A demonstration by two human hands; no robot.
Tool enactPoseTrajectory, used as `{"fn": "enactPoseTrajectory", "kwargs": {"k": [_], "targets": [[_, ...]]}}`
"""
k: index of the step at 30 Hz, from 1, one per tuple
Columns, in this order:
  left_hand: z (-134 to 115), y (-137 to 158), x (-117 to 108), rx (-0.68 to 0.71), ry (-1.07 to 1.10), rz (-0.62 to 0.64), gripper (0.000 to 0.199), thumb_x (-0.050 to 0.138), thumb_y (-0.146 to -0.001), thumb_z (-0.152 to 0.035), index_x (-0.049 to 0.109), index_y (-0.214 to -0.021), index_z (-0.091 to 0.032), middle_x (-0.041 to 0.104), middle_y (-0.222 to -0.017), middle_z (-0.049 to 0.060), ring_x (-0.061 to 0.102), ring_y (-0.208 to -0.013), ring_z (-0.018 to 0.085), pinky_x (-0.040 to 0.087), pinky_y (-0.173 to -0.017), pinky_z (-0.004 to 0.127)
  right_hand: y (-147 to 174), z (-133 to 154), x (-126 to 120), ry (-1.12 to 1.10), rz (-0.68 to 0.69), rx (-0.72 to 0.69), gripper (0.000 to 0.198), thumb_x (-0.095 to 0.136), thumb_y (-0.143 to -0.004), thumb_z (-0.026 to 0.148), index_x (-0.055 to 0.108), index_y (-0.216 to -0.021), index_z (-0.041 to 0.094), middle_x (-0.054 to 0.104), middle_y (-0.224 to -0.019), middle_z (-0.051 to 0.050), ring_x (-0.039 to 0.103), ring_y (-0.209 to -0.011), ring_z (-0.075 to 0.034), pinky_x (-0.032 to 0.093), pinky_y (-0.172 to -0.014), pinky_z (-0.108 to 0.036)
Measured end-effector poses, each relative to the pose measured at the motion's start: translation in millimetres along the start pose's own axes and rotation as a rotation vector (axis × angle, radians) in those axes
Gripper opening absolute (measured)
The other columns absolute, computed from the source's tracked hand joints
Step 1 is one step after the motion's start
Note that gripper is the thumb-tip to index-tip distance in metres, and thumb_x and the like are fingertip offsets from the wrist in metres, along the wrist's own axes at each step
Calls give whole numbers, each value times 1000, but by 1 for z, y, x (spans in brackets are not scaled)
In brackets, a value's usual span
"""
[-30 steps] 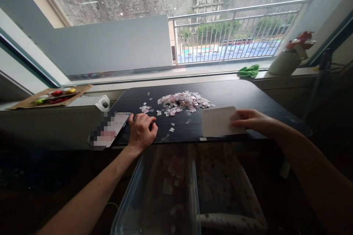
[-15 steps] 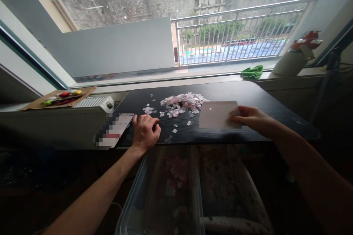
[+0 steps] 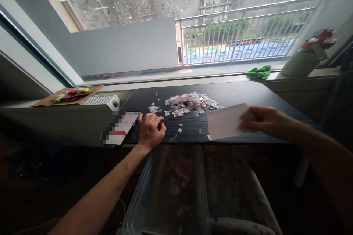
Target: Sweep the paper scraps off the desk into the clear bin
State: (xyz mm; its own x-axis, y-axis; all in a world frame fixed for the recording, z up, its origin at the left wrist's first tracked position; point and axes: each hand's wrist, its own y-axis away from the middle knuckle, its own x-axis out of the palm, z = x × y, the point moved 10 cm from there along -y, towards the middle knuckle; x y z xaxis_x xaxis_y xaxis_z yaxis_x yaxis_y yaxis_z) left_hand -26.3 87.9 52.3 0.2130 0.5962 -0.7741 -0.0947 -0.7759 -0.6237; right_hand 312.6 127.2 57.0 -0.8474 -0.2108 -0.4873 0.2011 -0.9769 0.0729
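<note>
Toward the near edge of the black wood-grain table (image 3: pixel 248 95), the white card (image 3: pixel 224 123) is being drawn lower and more tilted than half a second ago. At the left, a phone (image 3: pixel 129 121) is being left lying just beside the left hand (image 3: pixel 150 128), which is being rested on the table, loosely open, fingers curled, with nothing seen in it. Farther right, stray paper scraps (image 3: pixel 180 130) are being left scattered before the pink-and-white scrap pile (image 3: pixel 193 102); below the edge, more are being held in a clear plastic bin (image 3: pixel 203 183). What looks like one small scrap (image 3: pixel 209 137) is being met by the card's lower left corner, so paper is apparently being worked away from the pile, though contact with the pile itself cannot be told. At its right end, the card is being gripped by the right hand (image 3: pixel 256 117), its fingertips blurred.
</note>
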Motion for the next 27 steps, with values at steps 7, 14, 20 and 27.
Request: {"fn": "enactPoseTrajectory", "kwargs": {"k": [7,14,20,27], "targets": [[2,-1,0,-4,-5,20,18,51,-82,-25,68,-86,-22,71,-88,7,60,-105,29,26,-110,58,2,-18,-22,-108,-92,66,34,81,-52,37,69,-80,22,74,-77,-2,66,-70,-19,53,-65,-32],[2,-1,-2,9,-7,1,20,50,-82,-26,69,-85,-22,71,-86,8,60,-102,30,26,-109,58,-8,-46,-3,-212,-5,151,22,80,-53,24,71,-73,22,75,-71,2,68,-68,-17,55,-63,-26],[2,-1,-4,24,1,-30,20,50,-82,-28,69,-84,-23,71,-87,9,60,-102,31,28,-107,59,1,-49,-3,-199,61,195,23,83,-49,26,73,-68,21,76,-73,1,70,-69,-20,56,-65,-28],[2,-1,-3,12,6,-11,21,49,-82,-27,69,-85,-22,71,-86,8,60,-102,31,27,-109,59,14,-45,-3,-225,75,178,30,86,-49,35,74,-72,20,76,-74,-2,70,-71,-21,57,-66,-30]]}}
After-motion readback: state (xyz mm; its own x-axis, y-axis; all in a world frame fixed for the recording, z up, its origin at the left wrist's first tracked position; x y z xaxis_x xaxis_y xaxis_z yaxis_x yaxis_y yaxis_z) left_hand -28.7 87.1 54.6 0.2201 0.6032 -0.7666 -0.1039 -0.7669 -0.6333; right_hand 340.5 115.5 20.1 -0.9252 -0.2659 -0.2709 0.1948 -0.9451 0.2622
